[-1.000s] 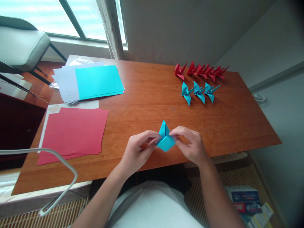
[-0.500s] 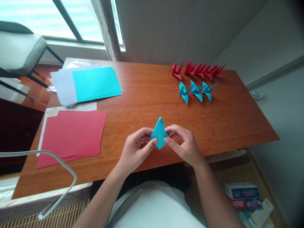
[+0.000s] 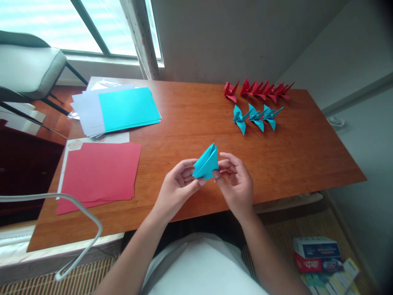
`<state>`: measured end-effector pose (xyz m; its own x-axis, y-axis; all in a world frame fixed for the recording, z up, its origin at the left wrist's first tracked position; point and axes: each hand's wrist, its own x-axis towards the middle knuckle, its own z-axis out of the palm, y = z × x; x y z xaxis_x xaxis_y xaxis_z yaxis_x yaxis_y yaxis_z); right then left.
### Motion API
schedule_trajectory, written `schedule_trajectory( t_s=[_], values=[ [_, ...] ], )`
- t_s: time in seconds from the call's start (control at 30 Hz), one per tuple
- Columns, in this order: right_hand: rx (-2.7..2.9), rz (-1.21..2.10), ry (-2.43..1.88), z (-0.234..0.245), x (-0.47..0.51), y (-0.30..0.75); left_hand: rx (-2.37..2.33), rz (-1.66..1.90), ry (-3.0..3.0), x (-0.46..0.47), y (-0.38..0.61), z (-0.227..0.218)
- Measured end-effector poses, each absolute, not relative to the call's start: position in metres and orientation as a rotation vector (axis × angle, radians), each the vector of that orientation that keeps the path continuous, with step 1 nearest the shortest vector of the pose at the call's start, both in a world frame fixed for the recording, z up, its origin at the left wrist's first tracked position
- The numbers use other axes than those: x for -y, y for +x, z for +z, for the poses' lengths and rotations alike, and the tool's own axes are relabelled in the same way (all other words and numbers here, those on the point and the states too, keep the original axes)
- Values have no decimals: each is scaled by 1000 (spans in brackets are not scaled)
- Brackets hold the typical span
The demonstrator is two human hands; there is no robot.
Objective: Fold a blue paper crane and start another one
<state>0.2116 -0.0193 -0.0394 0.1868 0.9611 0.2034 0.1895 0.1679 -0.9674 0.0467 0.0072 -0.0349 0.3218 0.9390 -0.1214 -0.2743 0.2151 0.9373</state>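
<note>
A folded piece of blue paper (image 3: 206,164) is held up over the front part of the table, its layers parted at the tip. My left hand (image 3: 181,182) pinches its lower left edge, thumb in front and fingers behind. At the lower right corner, my right hand (image 3: 235,178) grips it with the thumb on the near face, the index finger lifted off. Beyond my hands stand three blue paper cranes (image 3: 255,118) in a row, with several red paper cranes (image 3: 260,89) behind them.
Blue sheets (image 3: 130,110) lie over white sheets (image 3: 89,112) at the back left of the wooden table (image 3: 184,114). Nearer are red sheets (image 3: 100,172). A bent white tube (image 3: 82,211) crosses the front left corner. Boxes (image 3: 317,254) sit below at the right.
The folded paper has turned from a flat upright kite shape to a tilted one with its layers spread. My right index finger has come off its edge. The view has shifted slightly.
</note>
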Motion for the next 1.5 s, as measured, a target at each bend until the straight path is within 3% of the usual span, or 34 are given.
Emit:
schedule_trajectory(
  t_s=[0.47,0.97,1.03,1.17,1.23,1.33,1.5],
  values=[
    [1391,1088,-1341,-45,19,243,-1015,1307,1917,1,51,-39],
    [1466,1140,-1263,-48,17,253,-1145,1304,1947,3,52,-42],
    [1486,1045,-1363,-43,17,258,-1195,1272,1916,2,52,-42],
    [1303,498,-1426,-20,19,257,-1267,1228,1917,1,52,-44],
    [1514,294,-1420,-5,20,247,-1283,1217,1925,1,53,-46],
    [1957,237,-1351,11,20,228,-1301,1208,1934,2,53,-49],
    [2085,163,-1436,11,15,216,-1278,1213,1947,3,53,-50]
  ],
)
